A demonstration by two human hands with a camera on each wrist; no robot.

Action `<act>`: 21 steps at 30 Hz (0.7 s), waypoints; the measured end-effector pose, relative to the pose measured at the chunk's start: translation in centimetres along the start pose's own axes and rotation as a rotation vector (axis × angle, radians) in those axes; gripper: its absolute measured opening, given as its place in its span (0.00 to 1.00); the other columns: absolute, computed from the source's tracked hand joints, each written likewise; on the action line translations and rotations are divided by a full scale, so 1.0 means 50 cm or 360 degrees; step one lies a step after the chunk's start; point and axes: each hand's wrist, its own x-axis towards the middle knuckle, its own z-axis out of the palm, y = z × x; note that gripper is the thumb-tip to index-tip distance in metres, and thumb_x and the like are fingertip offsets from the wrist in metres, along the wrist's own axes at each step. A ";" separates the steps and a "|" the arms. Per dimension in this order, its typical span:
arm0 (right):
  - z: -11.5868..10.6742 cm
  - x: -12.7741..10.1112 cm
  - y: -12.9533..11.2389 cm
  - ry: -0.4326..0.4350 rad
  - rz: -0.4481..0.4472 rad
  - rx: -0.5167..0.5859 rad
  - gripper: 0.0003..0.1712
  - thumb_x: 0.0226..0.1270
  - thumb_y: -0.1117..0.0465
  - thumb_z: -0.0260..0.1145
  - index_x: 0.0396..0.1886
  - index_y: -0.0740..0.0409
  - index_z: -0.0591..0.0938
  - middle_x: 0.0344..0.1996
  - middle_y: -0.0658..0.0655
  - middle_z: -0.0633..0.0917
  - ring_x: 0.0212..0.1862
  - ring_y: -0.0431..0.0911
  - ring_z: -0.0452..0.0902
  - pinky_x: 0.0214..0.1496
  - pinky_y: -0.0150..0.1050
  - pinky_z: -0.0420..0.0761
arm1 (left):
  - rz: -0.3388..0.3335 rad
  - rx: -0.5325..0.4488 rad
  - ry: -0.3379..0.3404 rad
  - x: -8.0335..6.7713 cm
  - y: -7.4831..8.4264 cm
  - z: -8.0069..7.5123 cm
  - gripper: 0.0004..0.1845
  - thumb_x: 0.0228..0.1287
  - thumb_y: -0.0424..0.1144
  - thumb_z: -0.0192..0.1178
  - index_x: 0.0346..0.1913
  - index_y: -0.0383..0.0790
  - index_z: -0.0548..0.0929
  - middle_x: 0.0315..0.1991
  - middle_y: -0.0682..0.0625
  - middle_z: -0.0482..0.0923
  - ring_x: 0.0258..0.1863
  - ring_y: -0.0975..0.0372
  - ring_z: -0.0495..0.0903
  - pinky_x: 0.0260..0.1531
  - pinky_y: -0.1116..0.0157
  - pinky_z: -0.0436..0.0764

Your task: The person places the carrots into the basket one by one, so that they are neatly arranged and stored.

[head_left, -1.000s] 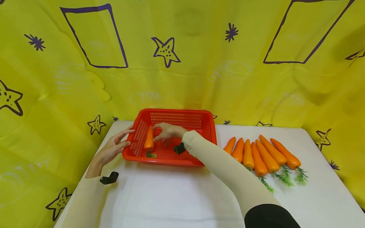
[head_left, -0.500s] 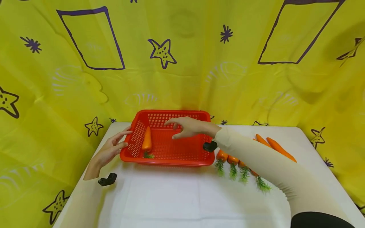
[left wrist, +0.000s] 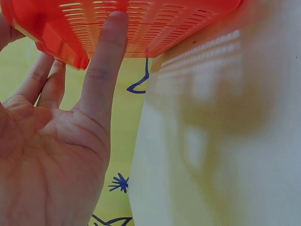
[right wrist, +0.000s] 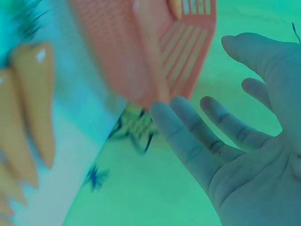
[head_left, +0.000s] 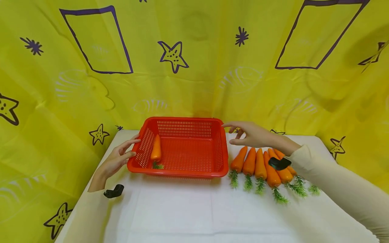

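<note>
A red slotted basket (head_left: 223, 148) stands on the white table, and one orange carrot (head_left: 156, 148) lies inside along its left wall. My left hand (head_left: 121, 156) rests with straight fingers (left wrist: 106, 66) against the outside of the basket's left wall (left wrist: 155, 28). My right hand (head_left: 247, 135) hovers with spread fingers (right wrist: 207, 141), holding nothing, just right of the basket's far right corner (right wrist: 188, 52) and above the tips of a row of several carrots (head_left: 259, 165) with green tops.
Yellow cloth with purple stars and rectangles (head_left: 182, 67) hangs behind and to both sides of the table. The white table surface (head_left: 188, 212) stretches in front of the basket. Black wrist camera mounts (head_left: 113, 191) show at both wrists.
My right hand left the carrot in the basket, drew out and swung right, now hovering over the row of carrots. The left hand stayed at the basket's left wall.
</note>
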 end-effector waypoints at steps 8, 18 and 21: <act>-0.053 -0.133 0.047 0.0196 0.0072 -0.0054 0.35 0.70 0.63 0.71 0.74 0.55 0.71 0.53 0.62 0.83 0.42 0.47 0.86 0.38 0.37 0.86 | 0.0008 -0.0009 -0.0029 -0.002 0.000 -0.002 0.27 0.78 0.28 0.52 0.75 0.33 0.64 0.85 0.49 0.39 0.80 0.44 0.46 0.54 0.64 0.82; -0.073 -0.266 0.124 0.0368 0.0165 -0.0191 0.37 0.66 0.67 0.73 0.74 0.57 0.71 0.52 0.62 0.84 0.40 0.38 0.85 0.38 0.35 0.85 | 0.0011 -0.0005 -0.0050 0.002 0.000 -0.003 0.27 0.78 0.28 0.51 0.76 0.33 0.64 0.85 0.51 0.38 0.74 0.63 0.61 0.54 0.63 0.82; -0.075 -0.289 0.145 0.0370 0.0213 -0.0195 0.38 0.66 0.67 0.73 0.74 0.57 0.70 0.53 0.63 0.84 0.40 0.37 0.85 0.36 0.35 0.84 | 0.0015 -0.0012 -0.0042 0.001 -0.002 -0.003 0.27 0.78 0.28 0.52 0.76 0.32 0.64 0.85 0.50 0.39 0.72 0.66 0.63 0.54 0.63 0.82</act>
